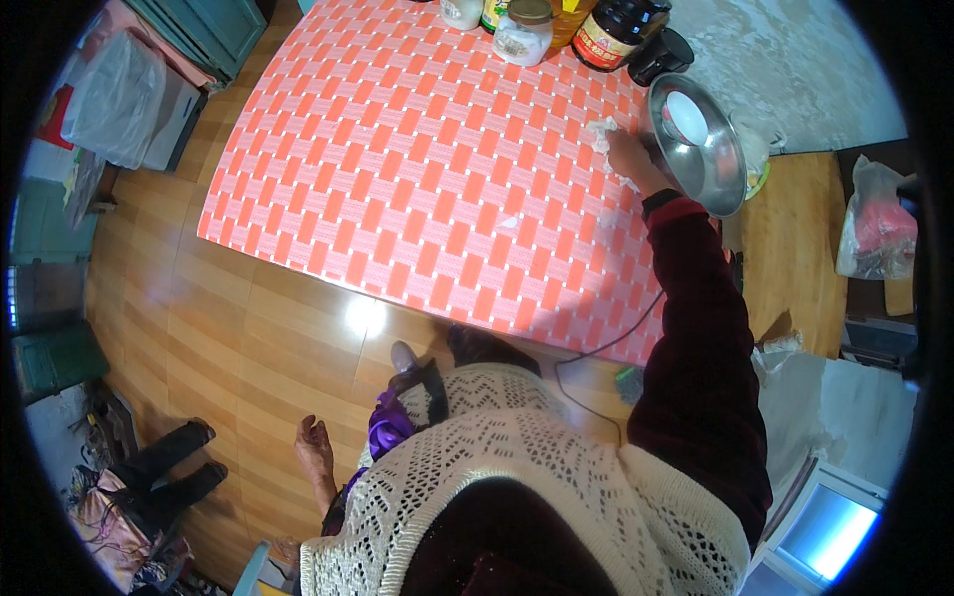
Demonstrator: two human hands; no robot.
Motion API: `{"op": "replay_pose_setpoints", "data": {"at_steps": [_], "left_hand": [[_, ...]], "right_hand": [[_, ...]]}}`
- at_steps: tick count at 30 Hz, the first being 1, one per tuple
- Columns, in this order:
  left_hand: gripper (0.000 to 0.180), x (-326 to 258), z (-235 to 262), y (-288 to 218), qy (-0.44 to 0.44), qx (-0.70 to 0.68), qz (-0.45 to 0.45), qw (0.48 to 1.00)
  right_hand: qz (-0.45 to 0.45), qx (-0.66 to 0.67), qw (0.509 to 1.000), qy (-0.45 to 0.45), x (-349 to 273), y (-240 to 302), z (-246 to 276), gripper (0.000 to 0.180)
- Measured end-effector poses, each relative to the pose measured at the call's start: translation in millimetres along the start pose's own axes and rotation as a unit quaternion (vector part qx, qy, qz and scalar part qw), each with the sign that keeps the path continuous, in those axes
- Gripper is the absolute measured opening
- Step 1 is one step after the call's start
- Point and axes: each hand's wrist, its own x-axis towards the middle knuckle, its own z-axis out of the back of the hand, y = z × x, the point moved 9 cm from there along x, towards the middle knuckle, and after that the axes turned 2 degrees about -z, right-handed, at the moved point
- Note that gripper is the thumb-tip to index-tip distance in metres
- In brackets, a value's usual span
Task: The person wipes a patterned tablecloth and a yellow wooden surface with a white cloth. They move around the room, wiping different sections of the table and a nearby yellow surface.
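My right hand presses down on a crumpled white cloth at the right side of the table, its fingers closed over it. The table's red-and-white checked tablecloth lies under the cloth. Just right of that hand stands a wide metal basin, tilted, with a white bowl inside it. My left hand hangs low beside my body, above the floor. Its fingers are loosely bent, and nothing shows in them.
At the far edge stand a glass jar, a dark bottle and a black mug. A thin cable dangles off the near right edge. Right of the table is a wooden surface. A white bin stands left.
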Motion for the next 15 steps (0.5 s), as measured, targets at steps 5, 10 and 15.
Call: {"op": "replay_pose_setpoints", "data": {"at_steps": [5,10,15], "left_hand": [[0.023,-12.8,6.0,-0.7,-0.014,0.022,0.016,1.0],[0.024,-30.9,9.5,7.7,-0.014,0.075,0.067,0.995],[0.024,-41.5,10.4,1.7,-0.019,0.06,0.085,0.994]], "right_hand": [[0.015,0.037,0.993,-0.107,34.9,-4.9,22.9,0.018],[-0.026,0.019,0.991,-0.13,70.3,-23.3,24.0,0.022],[-0.104,0.001,0.994,-0.026,97.3,-37.6,-2.6,0.023]]}}
